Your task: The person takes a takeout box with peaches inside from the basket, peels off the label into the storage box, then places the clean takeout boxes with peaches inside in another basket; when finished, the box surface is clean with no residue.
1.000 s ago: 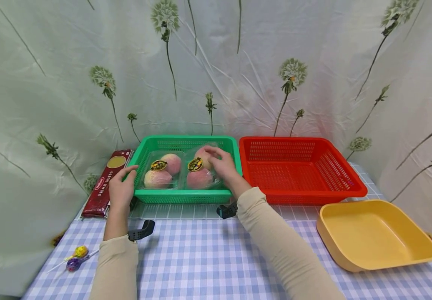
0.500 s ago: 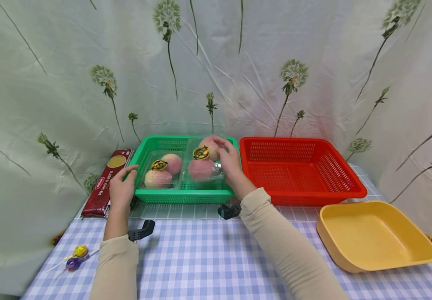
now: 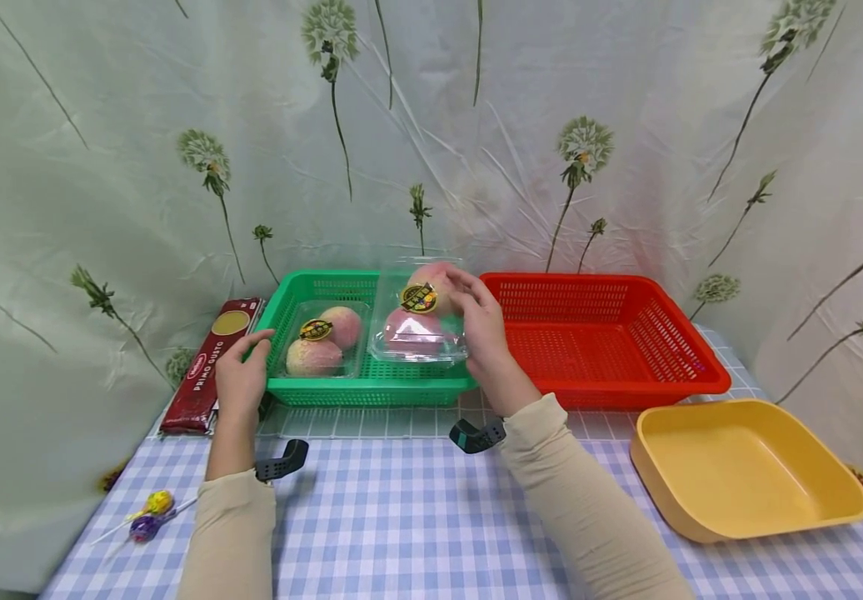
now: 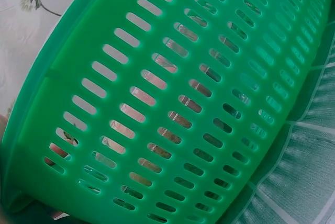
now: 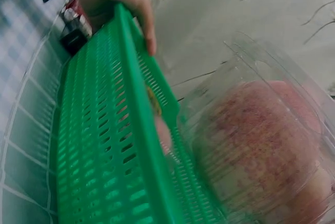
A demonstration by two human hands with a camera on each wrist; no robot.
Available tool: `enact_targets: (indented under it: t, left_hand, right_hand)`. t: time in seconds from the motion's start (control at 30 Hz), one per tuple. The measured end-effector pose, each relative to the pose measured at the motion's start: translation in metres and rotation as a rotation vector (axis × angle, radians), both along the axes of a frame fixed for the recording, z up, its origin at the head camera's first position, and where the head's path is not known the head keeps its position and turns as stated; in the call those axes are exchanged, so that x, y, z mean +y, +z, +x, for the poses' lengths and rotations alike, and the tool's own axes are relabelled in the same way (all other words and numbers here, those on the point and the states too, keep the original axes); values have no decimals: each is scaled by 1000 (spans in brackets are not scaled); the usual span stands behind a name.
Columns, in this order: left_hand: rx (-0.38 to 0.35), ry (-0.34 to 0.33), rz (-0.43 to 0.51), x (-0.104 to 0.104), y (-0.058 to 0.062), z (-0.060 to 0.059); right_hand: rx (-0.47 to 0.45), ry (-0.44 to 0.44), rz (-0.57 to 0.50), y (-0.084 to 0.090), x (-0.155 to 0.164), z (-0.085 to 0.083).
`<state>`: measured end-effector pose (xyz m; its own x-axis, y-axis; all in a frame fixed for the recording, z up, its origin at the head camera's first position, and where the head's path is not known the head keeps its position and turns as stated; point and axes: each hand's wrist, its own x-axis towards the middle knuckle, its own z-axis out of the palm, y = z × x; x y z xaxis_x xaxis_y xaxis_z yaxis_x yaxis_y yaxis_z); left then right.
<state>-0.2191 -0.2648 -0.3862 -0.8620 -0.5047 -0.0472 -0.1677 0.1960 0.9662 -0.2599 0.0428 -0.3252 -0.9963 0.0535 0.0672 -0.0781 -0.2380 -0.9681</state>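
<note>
My right hand (image 3: 486, 333) holds a clear plastic box of peaches (image 3: 415, 327) with a black and yellow label, raised above the right part of the green basket (image 3: 364, 385). In the right wrist view this peach box (image 5: 256, 135) fills the right side, beyond the basket wall. A second clear box of peaches (image 3: 324, 342) lies inside the basket on the left. At the basket's left end my left hand (image 3: 242, 379) grips the rim; the left wrist view shows only the slotted green wall (image 4: 172, 93) close up.
A red basket (image 3: 574, 387) stands to the right of the green one. Nearer on that side is a yellow tub (image 3: 671, 500). A dark red packet (image 3: 202, 375) leans beside the green basket's left end, and two lollipops (image 3: 148, 515) lie front left on the checked cloth.
My right hand has lifted the right-hand box of peaches up from the green basket and moved it slightly right. My left hand has stayed at the rim.
</note>
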Motion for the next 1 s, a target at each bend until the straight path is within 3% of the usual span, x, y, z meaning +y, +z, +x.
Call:
enact_targets:
  t: [0.57,1.0]
  left_hand:
    - [4,16,-6,-1,-2,-2]
    - [25,34,-16,1,-2,-1]
  right_hand:
    - [-67,168,85,0,41,45]
    - [-58,318,195,-15,67,61]
